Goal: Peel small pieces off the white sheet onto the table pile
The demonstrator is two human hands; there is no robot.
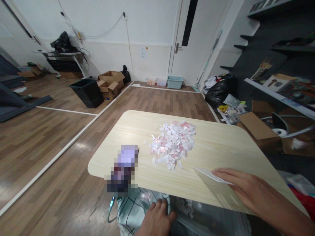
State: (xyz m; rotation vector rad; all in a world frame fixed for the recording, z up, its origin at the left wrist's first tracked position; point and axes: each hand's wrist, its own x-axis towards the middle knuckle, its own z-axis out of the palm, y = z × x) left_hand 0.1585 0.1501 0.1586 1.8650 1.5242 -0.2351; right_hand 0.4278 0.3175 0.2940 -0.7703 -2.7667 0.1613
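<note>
A pile of small white and pink paper scraps (173, 144) lies in the middle of a light wooden table (137, 127). My right hand (248, 190) rests flat near the table's front right edge, fingers stretched out on a clear plastic bag with a white strip (211, 178). My left hand (157, 218) is below the table's front edge, fingers curled on a checked cloth (130, 211) and a clear plastic bag (197, 218) holding a few scraps. A pixelated object (123, 168) sits at the table's front left edge.
A wooden floor surrounds the table. A black bin (87, 91) and cardboard boxes (110, 83) stand at the back left, a white door (194, 39) at the back. Black bags, boxes and shelves (278, 88) crowd the right side.
</note>
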